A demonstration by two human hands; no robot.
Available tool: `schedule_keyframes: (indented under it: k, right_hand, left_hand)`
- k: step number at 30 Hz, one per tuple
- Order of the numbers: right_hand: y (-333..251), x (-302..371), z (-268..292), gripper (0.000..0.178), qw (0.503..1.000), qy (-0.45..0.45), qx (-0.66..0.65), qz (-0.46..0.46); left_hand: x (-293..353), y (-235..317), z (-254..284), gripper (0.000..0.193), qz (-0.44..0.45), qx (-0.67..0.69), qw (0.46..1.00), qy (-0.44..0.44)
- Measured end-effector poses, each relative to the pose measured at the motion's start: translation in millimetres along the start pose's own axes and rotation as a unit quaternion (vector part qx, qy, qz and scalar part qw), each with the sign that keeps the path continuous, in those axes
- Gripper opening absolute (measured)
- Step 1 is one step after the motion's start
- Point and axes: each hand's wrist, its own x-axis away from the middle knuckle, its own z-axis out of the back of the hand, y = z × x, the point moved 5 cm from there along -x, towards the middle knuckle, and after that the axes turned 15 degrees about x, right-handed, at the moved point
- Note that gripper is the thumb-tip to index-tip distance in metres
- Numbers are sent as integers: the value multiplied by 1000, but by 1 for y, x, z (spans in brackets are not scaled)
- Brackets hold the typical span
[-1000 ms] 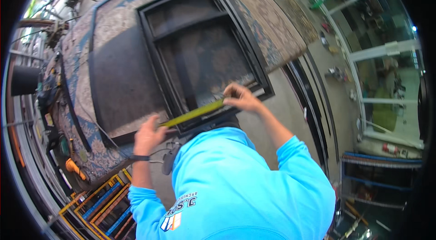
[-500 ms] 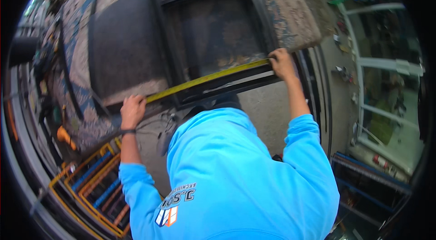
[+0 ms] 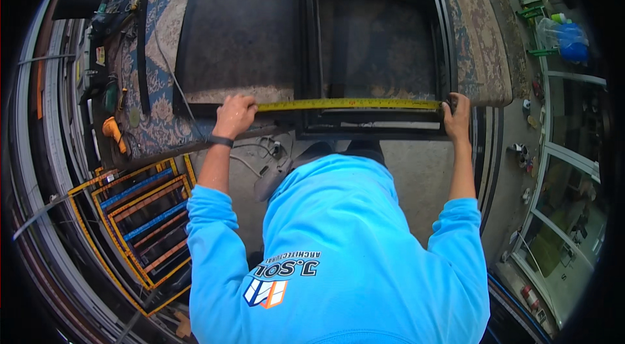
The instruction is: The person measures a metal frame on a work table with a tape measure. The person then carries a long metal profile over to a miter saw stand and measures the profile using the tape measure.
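Blue top [image 3: 338, 227]: sleeves pushed up.
L hand [image 3: 236, 115]: gripping L end of yellow tape [image 3: 351, 104]; dk wristband [image 3: 220, 141].
R hand [image 3: 458, 116]: fingers curled on R end, by R edge of blk frame [image 3: 445, 38].
Tape: stretched betw. hands, across frame's nr end.
Frame: flat on patterned carpet [image 3: 480, 51].
Blue bundle [image 3: 573, 42]: far R, well apart.

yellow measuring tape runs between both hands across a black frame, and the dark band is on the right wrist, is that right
The wrist is wrong: the head view shows the dark band on the left wrist. The yellow measuring tape does run from the left hand to the right hand across a black frame.
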Motion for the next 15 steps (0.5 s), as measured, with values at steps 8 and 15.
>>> schedule_keyframes:
  k: [8, 15]
  right_hand:
    - [-122, 28, -4, 48, 968, -69, -4, 242]
    - [-159, 18, -67, 59, 903, -332, 43, 270]
  left_hand:
    - [50, -60, -12, 22, 97, 297, 950, -18]
    - [70, -51, -54, 20, 187, 525, 830, -9]
